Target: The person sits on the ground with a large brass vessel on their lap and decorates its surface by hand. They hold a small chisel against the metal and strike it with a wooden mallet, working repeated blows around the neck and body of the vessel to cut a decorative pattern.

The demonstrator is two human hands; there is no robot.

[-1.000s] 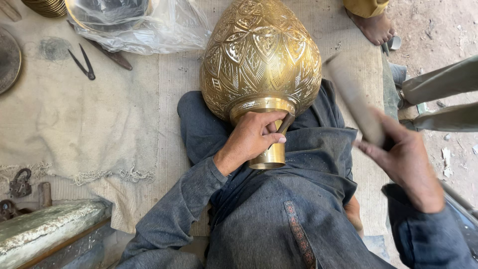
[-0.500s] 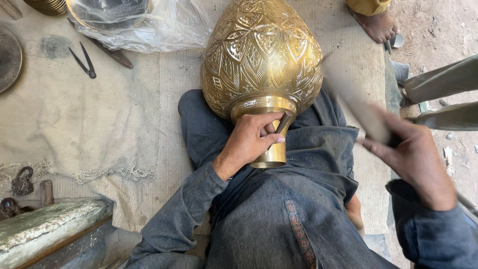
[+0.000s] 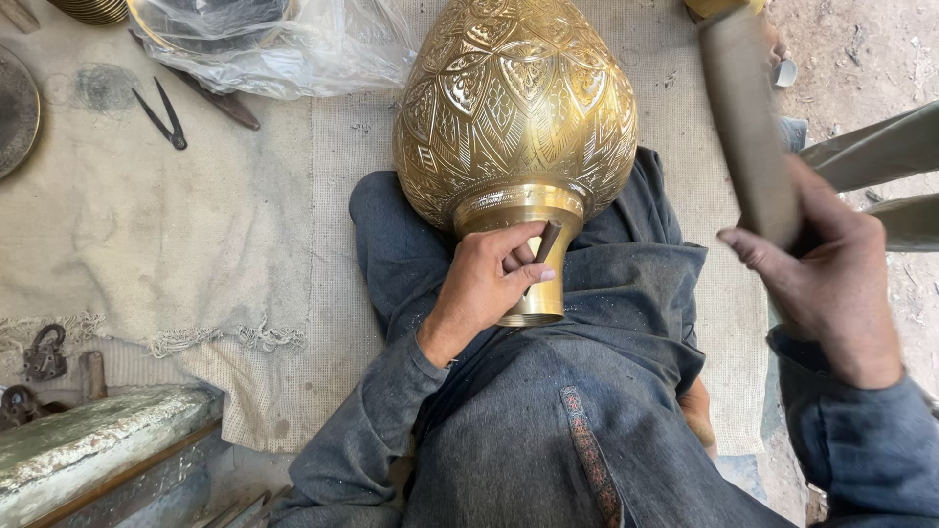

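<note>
A large engraved pear-shaped brass vase (image 3: pixel 515 117) lies in the person's lap, its narrow neck pointing near. The left hand (image 3: pixel 486 284) grips that neck and pinches a small dark metal punch (image 3: pixel 548 240) against it. At right, the right hand (image 3: pixel 831 279) is closed around a long brown wooden mallet (image 3: pixel 748 127), raised and blurred. Dark pliers (image 3: pixel 161 112) lie on the beige cloth (image 3: pixel 196 225), far left.

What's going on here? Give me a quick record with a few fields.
Setting: person seated on a cloth-covered floor
Main thing: engraved brass vase lying across the lap, neck toward the person
Left hand: holds a small punch against the vase's neck
Right hand: grips a raised, blurred striking tool
Nearby: pliers, plastic bag, padlock
</note>
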